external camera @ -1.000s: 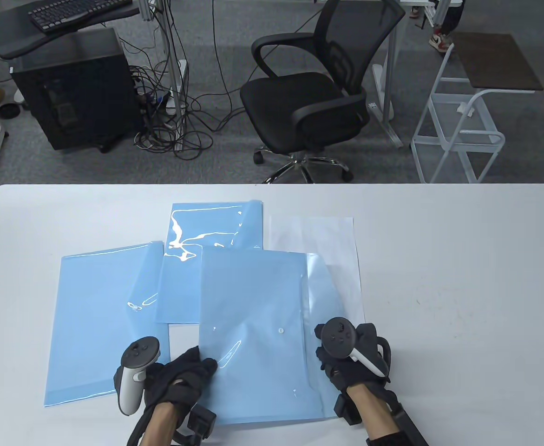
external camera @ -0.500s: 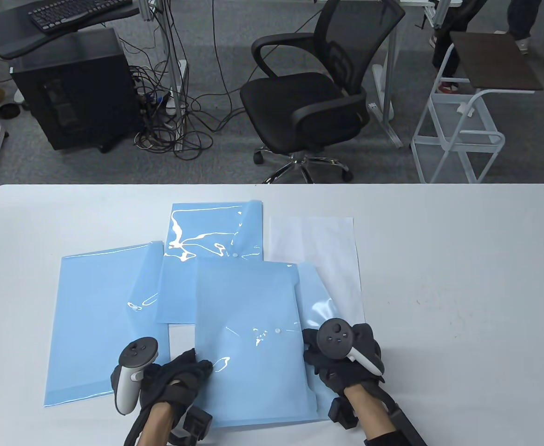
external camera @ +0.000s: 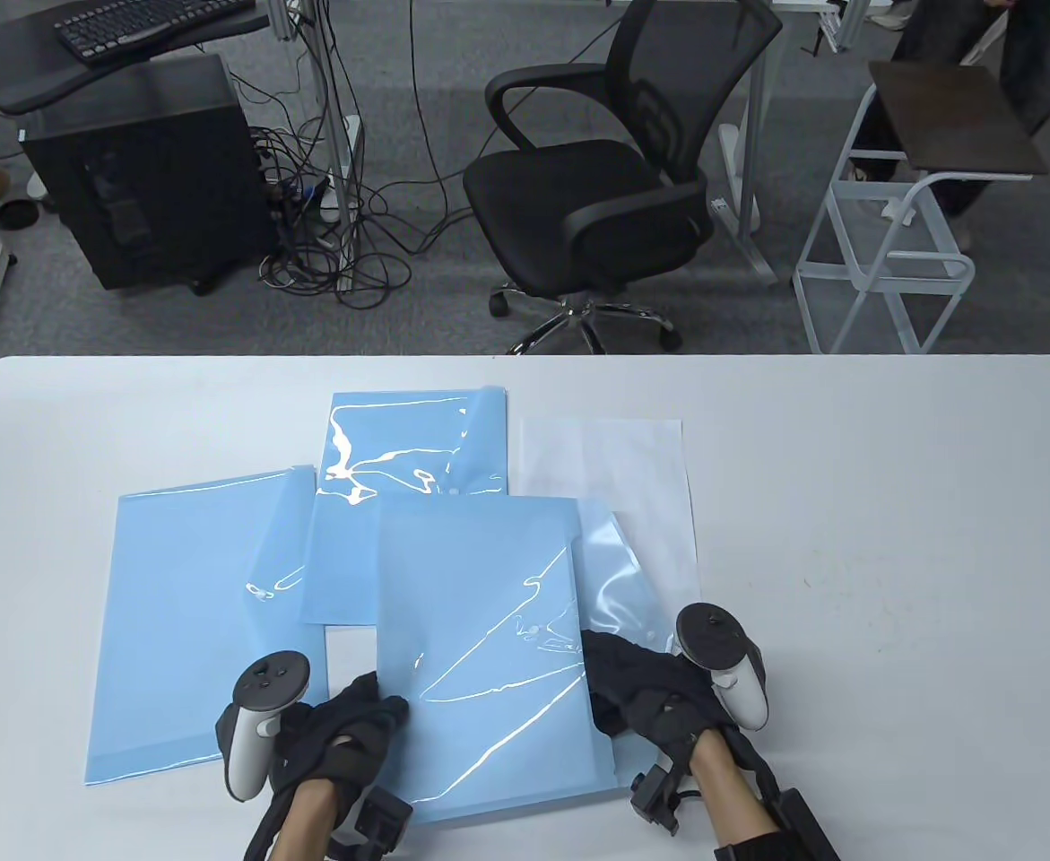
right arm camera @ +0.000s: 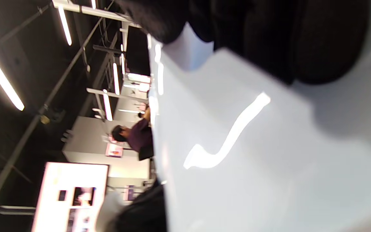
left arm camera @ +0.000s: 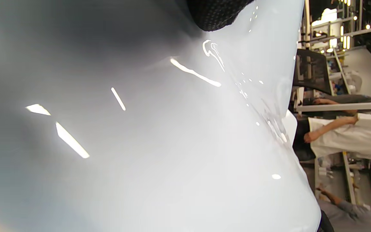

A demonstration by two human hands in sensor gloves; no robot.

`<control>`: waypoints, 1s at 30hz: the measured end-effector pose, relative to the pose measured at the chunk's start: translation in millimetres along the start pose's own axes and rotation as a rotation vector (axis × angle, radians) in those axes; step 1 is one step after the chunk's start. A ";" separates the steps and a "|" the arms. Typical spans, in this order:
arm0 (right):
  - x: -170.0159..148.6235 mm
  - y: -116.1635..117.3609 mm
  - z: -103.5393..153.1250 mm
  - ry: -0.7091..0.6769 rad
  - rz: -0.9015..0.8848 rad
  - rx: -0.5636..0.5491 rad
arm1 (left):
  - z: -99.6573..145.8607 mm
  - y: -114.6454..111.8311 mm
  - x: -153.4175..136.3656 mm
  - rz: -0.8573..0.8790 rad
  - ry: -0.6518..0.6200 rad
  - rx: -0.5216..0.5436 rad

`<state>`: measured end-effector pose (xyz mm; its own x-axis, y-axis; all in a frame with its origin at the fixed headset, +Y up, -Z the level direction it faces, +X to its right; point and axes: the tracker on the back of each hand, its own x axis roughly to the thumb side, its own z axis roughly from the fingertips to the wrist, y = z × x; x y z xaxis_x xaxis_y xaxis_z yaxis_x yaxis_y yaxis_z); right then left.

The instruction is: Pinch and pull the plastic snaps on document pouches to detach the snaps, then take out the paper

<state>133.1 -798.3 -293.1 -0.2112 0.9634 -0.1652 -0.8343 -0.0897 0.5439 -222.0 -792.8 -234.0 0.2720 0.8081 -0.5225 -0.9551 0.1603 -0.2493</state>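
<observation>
Resting the left grip on the near left edge of the front document pouch, fingers stretched out and laid flat on the blue plastic, holding nothing. Showing one gloved fingertip in the left wrist view, touching the same glossy pouch sheet (streaked with lamp glare).

Bringing the right grip against the opposite, right edge of that pouch, fingers pointing in toward the opening. Hiding the fingertips at the pouch edge, so not telling whether pinching plastic, pinching paper or merely touching; the right wrist view giving only dark blurred fingers over a pale surface. Carrying a tracker on the back of each grip.

Lying just beyond the right grip, the translucent flap, swung open to the right and bulging up off the worktop. Sitting just left of the right grip's fingers, the small plastic snap on the pouch face, uncovered by the flap. Keeping the pouch itself flat between the two grips, overlapping its neighbours.

Lying to the left of the left grip, a second blue pouch; lying farther out, beyond both grips, a third, shiny pouch. Lying beyond the right grip and partly under the open flap, a loose white paper sheet.

Standing past the far worktop edge, a black mesh office chair.
</observation>
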 end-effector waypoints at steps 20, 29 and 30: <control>5.7 -5.9 6.9 -0.034 -0.100 -0.062 | 1.1 2.4 1.8 0.111 -0.119 -0.125; 21.5 -0.2 13.2 0.030 0.231 -0.305 | 1.4 -2.4 3.1 0.095 -0.112 -0.085; 23.6 -0.1 14.6 0.034 0.264 -0.340 | 1.7 -1.5 3.2 0.103 -0.115 -0.073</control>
<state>135.6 -771.9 -285.0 -0.4517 0.8879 -0.0874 -0.8687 -0.4153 0.2700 -220.0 -789.5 -234.0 0.1542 0.8785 -0.4523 -0.9649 0.0354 -0.2602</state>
